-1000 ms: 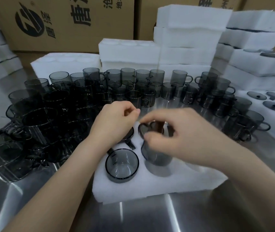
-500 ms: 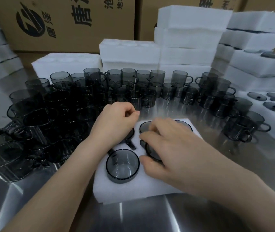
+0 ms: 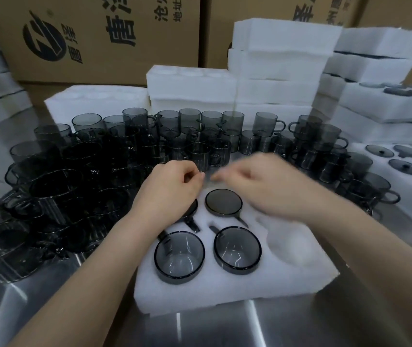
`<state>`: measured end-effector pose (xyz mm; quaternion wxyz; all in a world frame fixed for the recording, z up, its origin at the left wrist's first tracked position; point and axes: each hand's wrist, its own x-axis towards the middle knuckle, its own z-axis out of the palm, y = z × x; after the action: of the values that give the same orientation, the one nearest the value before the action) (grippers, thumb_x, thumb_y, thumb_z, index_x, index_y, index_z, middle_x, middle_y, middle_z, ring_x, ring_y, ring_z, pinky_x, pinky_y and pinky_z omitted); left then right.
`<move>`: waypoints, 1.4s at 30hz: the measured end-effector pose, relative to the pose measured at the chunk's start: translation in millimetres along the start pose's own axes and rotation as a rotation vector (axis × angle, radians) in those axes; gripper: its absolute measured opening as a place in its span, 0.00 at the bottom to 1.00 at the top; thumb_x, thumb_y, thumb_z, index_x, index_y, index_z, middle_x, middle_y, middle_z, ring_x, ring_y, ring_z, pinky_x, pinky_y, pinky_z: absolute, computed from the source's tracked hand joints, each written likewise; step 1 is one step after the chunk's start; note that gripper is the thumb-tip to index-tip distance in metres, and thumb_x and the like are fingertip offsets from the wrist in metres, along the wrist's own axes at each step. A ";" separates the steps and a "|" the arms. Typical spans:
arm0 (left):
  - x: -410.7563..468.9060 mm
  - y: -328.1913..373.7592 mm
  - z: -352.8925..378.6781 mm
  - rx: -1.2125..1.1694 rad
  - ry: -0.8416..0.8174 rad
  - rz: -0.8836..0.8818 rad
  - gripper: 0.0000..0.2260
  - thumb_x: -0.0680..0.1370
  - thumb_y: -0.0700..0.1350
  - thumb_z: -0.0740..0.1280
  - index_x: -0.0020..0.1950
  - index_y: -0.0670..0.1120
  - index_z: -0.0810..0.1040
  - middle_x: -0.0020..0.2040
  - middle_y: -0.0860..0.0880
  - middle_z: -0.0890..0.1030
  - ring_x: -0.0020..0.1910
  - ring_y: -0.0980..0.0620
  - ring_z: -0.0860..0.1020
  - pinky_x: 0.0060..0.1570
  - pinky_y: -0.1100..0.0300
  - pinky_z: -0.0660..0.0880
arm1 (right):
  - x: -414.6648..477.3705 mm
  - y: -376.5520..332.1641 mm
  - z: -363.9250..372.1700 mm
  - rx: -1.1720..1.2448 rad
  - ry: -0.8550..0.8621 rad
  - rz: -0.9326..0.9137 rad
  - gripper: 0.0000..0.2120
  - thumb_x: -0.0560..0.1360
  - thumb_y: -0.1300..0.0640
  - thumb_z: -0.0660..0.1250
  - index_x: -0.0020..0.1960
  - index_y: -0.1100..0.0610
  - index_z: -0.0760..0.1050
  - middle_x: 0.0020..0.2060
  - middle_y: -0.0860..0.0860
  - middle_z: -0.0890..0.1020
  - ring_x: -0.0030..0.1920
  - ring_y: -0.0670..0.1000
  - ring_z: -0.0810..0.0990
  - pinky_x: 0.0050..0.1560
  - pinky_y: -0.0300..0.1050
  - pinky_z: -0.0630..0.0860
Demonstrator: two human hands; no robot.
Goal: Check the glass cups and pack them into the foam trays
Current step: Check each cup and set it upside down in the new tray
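Counter: bare metal with a brushed-steel look, smooth, glossy, streaked with light reflections. Foam tray: white, matt, soft fibrous surface, slightly rough at the cut edges. Glass cups: smoke-grey, see-through, smooth, glossy, bright glints on rims and walls. Stacked foam blocks behind: same white matt foam. Cardboard boxes: brown, matt, dry paper face, black print

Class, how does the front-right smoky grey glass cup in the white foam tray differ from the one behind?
The front-right cup looks open and see-through; the cup behind shows a flat, dull top. The front handle points far-left, the rear handle near-right. Both sit in the foam tray.
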<state>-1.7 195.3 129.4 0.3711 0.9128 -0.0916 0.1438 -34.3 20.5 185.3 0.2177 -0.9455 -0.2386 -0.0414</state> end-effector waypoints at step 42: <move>-2.4 2.1 -3.0 -0.110 0.008 0.132 0.26 0.70 0.54 0.73 0.66 0.52 0.73 0.59 0.54 0.77 0.58 0.56 0.75 0.55 0.64 0.69 | 33.8 29.9 23.3 0.674 0.122 -0.012 0.26 0.66 0.62 0.78 0.61 0.50 0.75 0.54 0.54 0.77 0.43 0.61 0.82 0.57 0.61 0.77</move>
<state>-5.2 196.1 132.0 0.4107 0.8824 -0.1579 0.1664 8.9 21.5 158.7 0.5315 -0.8148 -0.2308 -0.0177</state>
